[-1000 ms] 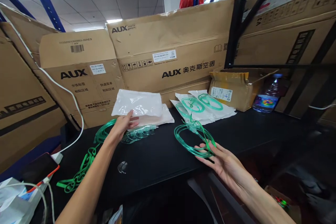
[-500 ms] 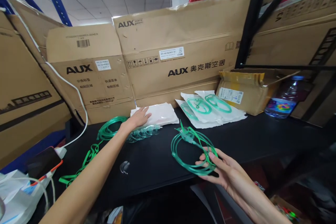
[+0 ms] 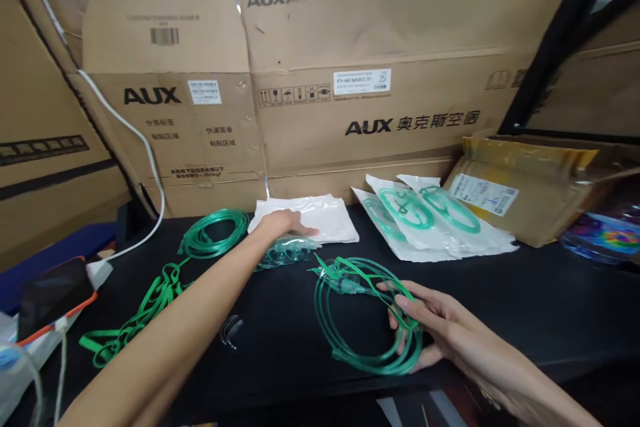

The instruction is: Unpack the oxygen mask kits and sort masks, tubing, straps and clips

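Green tubing coil (image 3: 380,364) is held by its right side in the right hand (image 3: 433,320), over the front part of the black worktop (image 3: 280,347); right fingers are partly curled, thumb pressed on strap and tubing; loop is turned face-on to the camera, close to round, so a long axis is hard to call; longest spread is from upper left, at the clear fitting (image 3: 345,282), to lower right, at the fingers; fitting's narrow neck is pointed right, toward the thumb, and a strap tip is stuck out left; contact between coil and worktop cannot be told.

White bag stack (image 3: 333,217) is laid flat, long axis left to right, along the cardboard backing (image 3: 310,183); left hand (image 3: 285,221) is laid over its near left part, palm down; finger opening and any grip there cannot be told; clear green-tinted parts (image 3: 290,253) are lined up just in front.
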The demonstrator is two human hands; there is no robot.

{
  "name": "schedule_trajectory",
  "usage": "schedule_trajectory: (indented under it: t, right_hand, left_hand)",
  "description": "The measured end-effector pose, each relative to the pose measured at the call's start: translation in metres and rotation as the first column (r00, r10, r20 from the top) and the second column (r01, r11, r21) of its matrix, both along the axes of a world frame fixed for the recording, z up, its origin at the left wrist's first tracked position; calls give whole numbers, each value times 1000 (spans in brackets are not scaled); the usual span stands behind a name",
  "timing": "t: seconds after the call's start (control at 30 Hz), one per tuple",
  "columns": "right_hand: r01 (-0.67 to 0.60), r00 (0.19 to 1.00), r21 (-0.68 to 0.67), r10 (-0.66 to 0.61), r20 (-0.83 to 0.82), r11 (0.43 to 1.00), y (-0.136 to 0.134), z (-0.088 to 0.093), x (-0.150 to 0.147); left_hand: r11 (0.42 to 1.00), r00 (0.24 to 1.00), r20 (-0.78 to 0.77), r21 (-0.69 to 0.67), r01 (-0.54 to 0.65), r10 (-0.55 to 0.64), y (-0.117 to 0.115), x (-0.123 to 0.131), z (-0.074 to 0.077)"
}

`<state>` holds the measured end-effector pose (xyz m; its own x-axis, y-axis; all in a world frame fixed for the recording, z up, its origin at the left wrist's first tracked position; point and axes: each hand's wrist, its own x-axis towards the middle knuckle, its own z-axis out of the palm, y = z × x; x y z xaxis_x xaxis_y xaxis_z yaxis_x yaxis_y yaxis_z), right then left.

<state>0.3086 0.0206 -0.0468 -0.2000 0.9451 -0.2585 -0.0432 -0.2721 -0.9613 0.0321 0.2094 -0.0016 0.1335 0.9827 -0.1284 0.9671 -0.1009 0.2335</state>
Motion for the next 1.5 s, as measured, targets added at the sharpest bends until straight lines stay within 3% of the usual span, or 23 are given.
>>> schedule_trajectory:
  t: [0.13,0.23,0.33,0.43,0.53,0.6,0.73,0.9,1.03,1.33,1.4,1.5]
  right_hand:
    - [-178,960,107,148,237,978,22,2,-1]
    - [-196,877,286,37,480,938,33,5,1]
    - [-120,836,490,-179,519,864,39,7,1]
    - [-139,826,602,-243,508,786,41,6,-5]
    - [-254,791,613,-203,576,748,43,4,-12]
    - [-312,762,606,-187,619,732,46,4,-15]
    - [-349,759,622,-179,627,701,53,5,-18]
    - [-387,769,630,-142,624,673,57,10,-22]
    - [-490,756,570,-4,655,660,56,11,-28]
    - [-598,721,395,253,645,698,59,8,-33]
    - [-559,749,433,206,630,707,58,3,-34]
    - [-533,762,503,128,635,681,55,-5,-34]
  left_hand:
    - [981,991,119,191,38,-61,-25,-2,22]
    - [926,951,229,358,115,-207,-65,0,29]
    - [890,884,318,411,197,-343,-108,4,15]
    - [898,774,498,391,202,-391,-134,7,-11]
    - [920,782,503,318,229,-368,-138,7,-30]
    - [918,803,456,282,279,-384,-134,6,-33]
    - [888,825,335,244,391,-455,-130,8,-24]
    - [854,822,247,241,460,-513,-141,13,-17]
    - [828,801,226,252,501,-554,-154,12,-18]
    - [773,810,-37,277,571,-585,-167,15,-18]
    - [810,836,45,278,516,-547,-169,15,-18]
    - [919,866,314,197,341,-389,-166,12,-14]
